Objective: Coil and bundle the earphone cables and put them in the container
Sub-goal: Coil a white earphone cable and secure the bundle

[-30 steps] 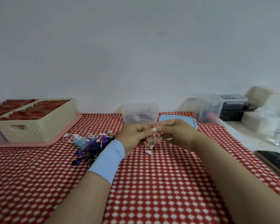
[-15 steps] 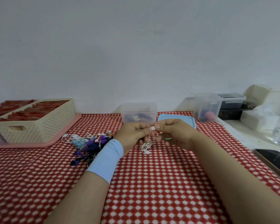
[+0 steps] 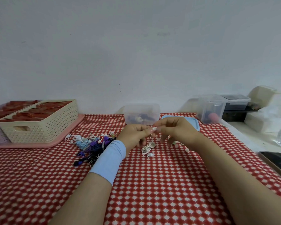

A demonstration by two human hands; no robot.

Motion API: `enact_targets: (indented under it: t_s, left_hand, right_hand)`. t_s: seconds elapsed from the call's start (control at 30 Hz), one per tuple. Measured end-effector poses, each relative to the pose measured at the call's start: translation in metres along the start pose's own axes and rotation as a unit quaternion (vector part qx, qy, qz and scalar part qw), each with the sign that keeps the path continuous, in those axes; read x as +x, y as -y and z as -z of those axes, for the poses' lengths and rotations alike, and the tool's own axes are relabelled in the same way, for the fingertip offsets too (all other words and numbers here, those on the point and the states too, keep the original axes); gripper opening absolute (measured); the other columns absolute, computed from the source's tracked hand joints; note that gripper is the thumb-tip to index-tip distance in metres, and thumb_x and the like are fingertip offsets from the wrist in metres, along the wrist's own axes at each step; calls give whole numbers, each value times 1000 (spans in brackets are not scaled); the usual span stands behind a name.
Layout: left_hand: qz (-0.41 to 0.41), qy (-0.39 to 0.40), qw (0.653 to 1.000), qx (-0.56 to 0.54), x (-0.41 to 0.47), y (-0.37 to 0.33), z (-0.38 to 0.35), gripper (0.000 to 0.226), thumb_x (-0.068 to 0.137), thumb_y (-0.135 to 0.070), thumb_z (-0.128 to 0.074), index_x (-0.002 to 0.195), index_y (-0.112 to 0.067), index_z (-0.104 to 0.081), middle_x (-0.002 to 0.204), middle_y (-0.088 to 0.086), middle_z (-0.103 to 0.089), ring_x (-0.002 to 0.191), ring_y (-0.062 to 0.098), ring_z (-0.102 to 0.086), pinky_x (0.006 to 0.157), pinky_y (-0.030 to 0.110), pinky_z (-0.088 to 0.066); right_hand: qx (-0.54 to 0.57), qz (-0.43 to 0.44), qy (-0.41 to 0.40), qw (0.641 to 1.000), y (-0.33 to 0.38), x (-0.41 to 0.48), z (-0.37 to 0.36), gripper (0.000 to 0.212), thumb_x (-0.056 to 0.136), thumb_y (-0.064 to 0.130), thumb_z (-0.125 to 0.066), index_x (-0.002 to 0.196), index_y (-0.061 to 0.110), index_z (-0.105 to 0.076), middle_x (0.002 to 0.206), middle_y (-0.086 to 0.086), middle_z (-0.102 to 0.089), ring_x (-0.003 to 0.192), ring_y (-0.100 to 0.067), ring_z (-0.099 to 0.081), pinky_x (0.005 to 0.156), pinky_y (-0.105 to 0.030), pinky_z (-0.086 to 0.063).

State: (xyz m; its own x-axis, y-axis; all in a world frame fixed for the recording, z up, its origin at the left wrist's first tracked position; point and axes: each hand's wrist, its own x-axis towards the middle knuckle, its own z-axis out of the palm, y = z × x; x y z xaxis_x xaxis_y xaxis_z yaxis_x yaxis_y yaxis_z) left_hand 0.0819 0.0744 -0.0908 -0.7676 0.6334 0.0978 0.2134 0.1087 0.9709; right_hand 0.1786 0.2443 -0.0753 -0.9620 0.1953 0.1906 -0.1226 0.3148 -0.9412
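White earphone cable [image 3: 147, 149]: pinched at its top end by left hand [image 3: 135, 135] and right hand [image 3: 173, 130], loops dangling in front of clear container [image 3: 141, 113]. Tangled earphone pile [image 3: 94, 143]: left of clear container.

Home worktable, checked tablecloth [image 3: 152, 184], plastic storage boxes [image 3: 211, 109], plain wall [image 3: 136, 54]

We see no readable text, labels, brands or numbers on anything in view.

Plain white wall [image 3: 136, 54], red-checked tablecloth [image 3: 161, 184]
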Motion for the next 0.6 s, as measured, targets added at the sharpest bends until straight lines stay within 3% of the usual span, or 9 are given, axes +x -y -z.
enact_targets:
  t_s: [0.2,0.33,0.47,0.6]
  left_hand:
    - [18,26,999,6,1,1,0,13,93,-21,-66,94,-13,-77,90,5,-76,52,9,-54,45,19,-40]
    - [21,28,999,14,0,0,0,12,94,-20,-65,97,-15,-76,88,4,-76,54,9,-56,47,19,-40]
    - [8,17,998,54,-1,0,-1,17,93,-18,-65,108,-19,-74,84,0,-76,55,7,-58,51,20,-44]
    - [-5,7,999,48,-3,-2,-1,14,93,-24,-67,103,-18,-74,86,2,-76,58,8,-58,54,20,-45]
  right_hand:
    - [-112,46,-23,992,-3,3,0,7,84,11,-80,91,12,-77,82,-8,-74,63,-9,-66,56,-18,-51]
    - [-123,51,-26,991,-3,3,-1,10,83,12,-80,93,15,-79,85,-2,-77,67,-14,-69,61,-26,-57]
    - [-129,48,-37,990,-2,2,-2,11,82,12,-81,92,16,-81,82,2,-77,67,-17,-71,61,-25,-58]
    - [-6,-17,-12,1000,4,-1,0,17,94,22,-69,107,17,-77,98,-2,-77,70,-19,-70,58,-28,-54]
